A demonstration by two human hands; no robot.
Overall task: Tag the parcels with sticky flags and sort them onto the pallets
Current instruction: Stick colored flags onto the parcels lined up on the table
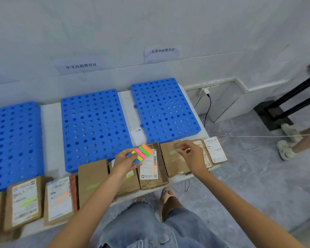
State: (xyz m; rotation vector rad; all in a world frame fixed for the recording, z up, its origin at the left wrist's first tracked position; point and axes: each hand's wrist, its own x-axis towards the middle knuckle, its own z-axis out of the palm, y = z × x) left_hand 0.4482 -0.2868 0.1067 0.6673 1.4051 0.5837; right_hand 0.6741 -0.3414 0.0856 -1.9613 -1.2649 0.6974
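Sorting table (50, 131): your left hand (125, 162) grips the pad of sticky flags (142, 152) above the row of parcels. Your right hand (192, 156), fingertips drawn together, sits at the end of a green flag (173, 152) on a brown parcel (170, 164) just in front of the right-hand blue pallet (165, 110) (whether it pinches the flag or only touches it cannot be told). Press the flag flat along its full length before you lift the parcel.
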